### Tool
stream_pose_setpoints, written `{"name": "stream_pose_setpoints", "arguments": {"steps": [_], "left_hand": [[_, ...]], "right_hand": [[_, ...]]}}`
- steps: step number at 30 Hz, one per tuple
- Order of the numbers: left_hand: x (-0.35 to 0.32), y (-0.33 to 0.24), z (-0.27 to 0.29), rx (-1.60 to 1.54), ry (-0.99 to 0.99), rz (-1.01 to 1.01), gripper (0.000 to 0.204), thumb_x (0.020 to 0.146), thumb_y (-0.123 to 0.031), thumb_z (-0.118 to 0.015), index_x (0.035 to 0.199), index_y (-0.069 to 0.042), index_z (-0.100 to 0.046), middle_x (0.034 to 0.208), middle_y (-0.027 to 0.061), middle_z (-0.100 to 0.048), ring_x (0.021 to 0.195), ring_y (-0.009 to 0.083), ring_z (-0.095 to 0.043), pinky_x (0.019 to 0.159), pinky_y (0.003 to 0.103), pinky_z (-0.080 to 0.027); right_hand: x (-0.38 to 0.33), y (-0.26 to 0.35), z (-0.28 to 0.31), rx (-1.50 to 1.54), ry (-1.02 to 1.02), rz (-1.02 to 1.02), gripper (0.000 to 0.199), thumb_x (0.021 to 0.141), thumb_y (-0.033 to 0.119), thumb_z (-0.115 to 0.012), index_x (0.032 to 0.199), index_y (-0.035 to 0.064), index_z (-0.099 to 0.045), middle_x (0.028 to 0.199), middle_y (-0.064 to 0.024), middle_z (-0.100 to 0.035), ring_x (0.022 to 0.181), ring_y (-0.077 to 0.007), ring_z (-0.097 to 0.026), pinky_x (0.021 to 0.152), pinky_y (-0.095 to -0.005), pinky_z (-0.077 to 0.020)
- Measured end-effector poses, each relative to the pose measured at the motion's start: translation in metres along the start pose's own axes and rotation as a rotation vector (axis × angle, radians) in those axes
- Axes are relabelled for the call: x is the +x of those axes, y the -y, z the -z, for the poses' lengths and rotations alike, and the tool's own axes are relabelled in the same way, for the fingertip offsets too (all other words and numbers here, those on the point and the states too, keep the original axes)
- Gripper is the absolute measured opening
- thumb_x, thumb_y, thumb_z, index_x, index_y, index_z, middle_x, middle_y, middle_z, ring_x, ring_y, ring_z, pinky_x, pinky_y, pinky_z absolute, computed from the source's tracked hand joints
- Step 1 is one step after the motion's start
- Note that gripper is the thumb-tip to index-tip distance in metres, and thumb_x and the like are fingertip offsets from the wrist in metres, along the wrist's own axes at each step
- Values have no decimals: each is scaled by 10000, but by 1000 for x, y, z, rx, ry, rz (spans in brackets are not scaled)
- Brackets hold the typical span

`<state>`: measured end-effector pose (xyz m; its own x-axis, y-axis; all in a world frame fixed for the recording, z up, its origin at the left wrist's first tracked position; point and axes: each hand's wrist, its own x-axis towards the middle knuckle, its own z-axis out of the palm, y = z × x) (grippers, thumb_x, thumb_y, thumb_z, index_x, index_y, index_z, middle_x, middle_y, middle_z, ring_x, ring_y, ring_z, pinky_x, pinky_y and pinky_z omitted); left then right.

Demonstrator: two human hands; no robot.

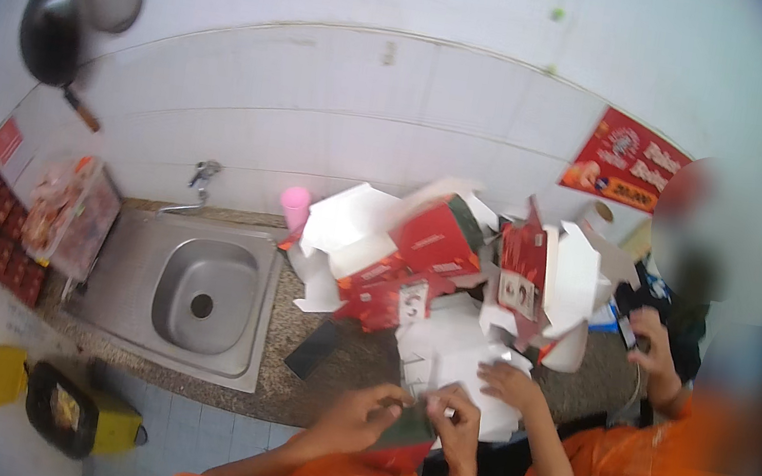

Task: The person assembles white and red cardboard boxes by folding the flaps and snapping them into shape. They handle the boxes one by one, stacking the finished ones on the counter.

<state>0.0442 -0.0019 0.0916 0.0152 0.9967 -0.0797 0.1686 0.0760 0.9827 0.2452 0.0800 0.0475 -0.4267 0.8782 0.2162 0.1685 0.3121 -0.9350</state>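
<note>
Low in the middle of the view, close to my body, is a cardboard box piece (398, 452), dark green on top and red below. My left hand (358, 422) grips its left side with curled fingers. At its upper right edge, my right hand (456, 425) pinches the card. Just beyond my hands lie flat white cardboard sheets (434, 345). Farther back, red and white folding boxes (430, 240) are heaped on the counter, partly unfolded and overlapping. A dark flat rectangle (313, 349) rests left of the sheets.
A co-worker in orange stands at right, one hand (509, 385) on the white sheets, the other (651, 342) raised by a dark object. Left are a steel sink (205, 295), a pink cup (294, 205), a plastic tub (74, 217) and a yellow-black bin (79, 410). A wok (53, 28) hangs above.
</note>
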Motion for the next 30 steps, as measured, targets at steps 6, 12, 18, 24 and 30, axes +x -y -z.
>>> {"name": "stream_pose_setpoints", "arguments": {"steps": [6, 12, 18, 24, 30], "left_hand": [[3, 32, -12, 40, -71, -13, 428, 1005, -179, -547, 1424, -142, -464, 775, 73, -612, 659, 163, -574, 666, 343, -486], [5, 9, 2, 22, 42, 58, 389, 1023, -186, -531, 1398, -118, -455, 859, 157, -649, 773, 297, -651, 724, 420, -498], [5, 30, -3, 160, -65, -133, 340, 1039, -224, -496, 1358, -109, -473, 898, 214, -684, 828, 400, -679, 767, 476, -500], [7, 0, 30, 52, 22, 56, 467, 1024, -336, -556, 1396, -75, -450, 1014, 181, -710, 959, 329, -697, 831, 439, -501], [-6, 48, 121, -755, 525, -133, 934, 877, -498, -758, 1559, -49, -305, 1378, 197, -586, 1222, 236, -597, 1019, 406, -474]], "right_hand": [[7, 36, 14, 25, 322, -196, 316, 712, 75, -891, 1005, 42, -778, 833, 11, -545, 815, -107, -527, 722, -261, -429], [6, 40, -4, -252, -102, -135, 176, 747, 56, -848, 853, 15, -713, 862, -55, -617, 763, -151, -602, 650, -296, -519], [1, 38, -9, 19, 222, -206, 130, 777, 53, -829, 878, 47, -747, 899, -29, -636, 784, -96, -602, 661, -237, -511], [12, 65, -35, -478, 217, 349, 663, 520, 341, -985, 1038, 62, -681, 960, -101, -668, 906, -320, -635, 834, -420, -514], [8, 12, 16, 236, -274, -30, 460, 985, 425, -657, 1026, -33, -658, 953, -46, -677, 848, -111, -592, 753, -290, -485]]}}
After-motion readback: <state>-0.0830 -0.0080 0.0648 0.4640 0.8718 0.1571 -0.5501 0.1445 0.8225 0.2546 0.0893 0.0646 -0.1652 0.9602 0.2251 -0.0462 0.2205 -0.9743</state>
